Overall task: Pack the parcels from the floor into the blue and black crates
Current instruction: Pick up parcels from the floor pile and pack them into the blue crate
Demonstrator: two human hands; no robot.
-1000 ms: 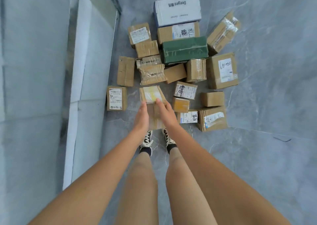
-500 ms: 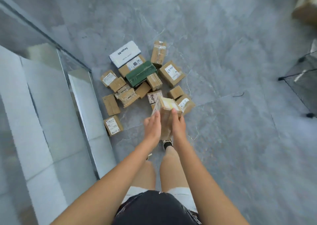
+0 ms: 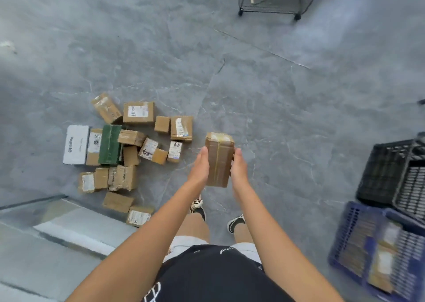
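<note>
A heap of brown cardboard parcels [image 3: 128,154] lies on the grey stone floor [image 3: 276,94] at left. At centre, left hand [image 3: 199,168] and right hand [image 3: 238,167] press flat against a taped brown cardboard parcel [image 3: 219,159], mid-carry. Next, likely, a swing right toward the black crate [image 3: 388,170] or blue crate [image 3: 358,244].

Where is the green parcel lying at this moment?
In the head view, the green parcel lies on the floor in the pile at the left, between a brown labelled parcel beside the white box and other brown parcels.
</note>
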